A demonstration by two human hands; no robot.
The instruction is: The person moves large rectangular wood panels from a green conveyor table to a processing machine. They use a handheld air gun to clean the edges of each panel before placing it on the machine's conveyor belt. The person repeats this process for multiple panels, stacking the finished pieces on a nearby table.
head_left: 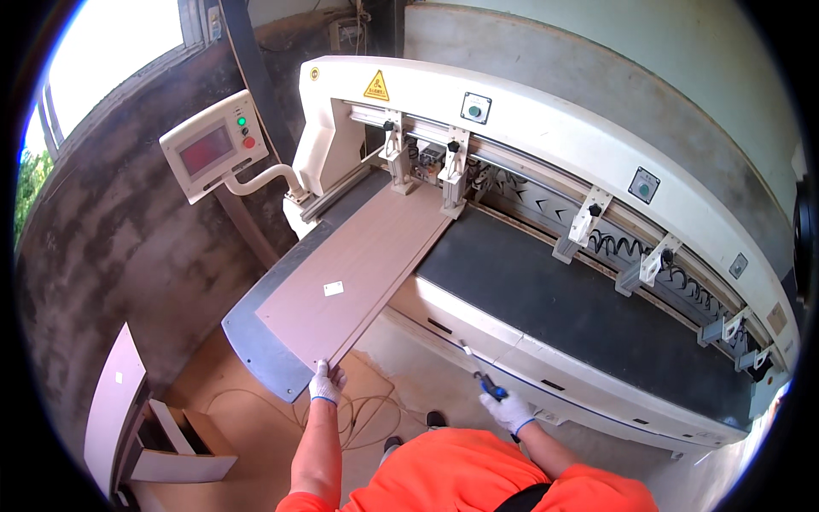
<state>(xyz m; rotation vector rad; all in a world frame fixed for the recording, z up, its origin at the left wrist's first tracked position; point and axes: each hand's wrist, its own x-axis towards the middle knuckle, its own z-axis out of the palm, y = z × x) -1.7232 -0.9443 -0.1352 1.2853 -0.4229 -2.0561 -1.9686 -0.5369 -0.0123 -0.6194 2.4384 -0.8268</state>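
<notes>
A long pinkish-brown panel point(367, 256) lies flat on the left end of the machine bed, with a small white label point(333, 288) on it. Its far end is under two of the machine's clamps point(455, 175). My gloved left hand point(327, 382) is closed on the panel's near corner, thumb on top. In my gloved right hand point(512, 412), out to the right in front of the machine, is a black-and-blue air blow gun point(489, 384). Its thin nozzle points up and away from me, clear of the panel.
The white machine point(546, 128) carries more clamps point(589, 218) over its dark bed point(563, 299). A control panel point(209, 147) stands at the left on a bent arm. A blue-grey support leaf point(260, 341) extends under the panel. Other boards point(183, 465) and an orange hose point(363, 422) are on the floor.
</notes>
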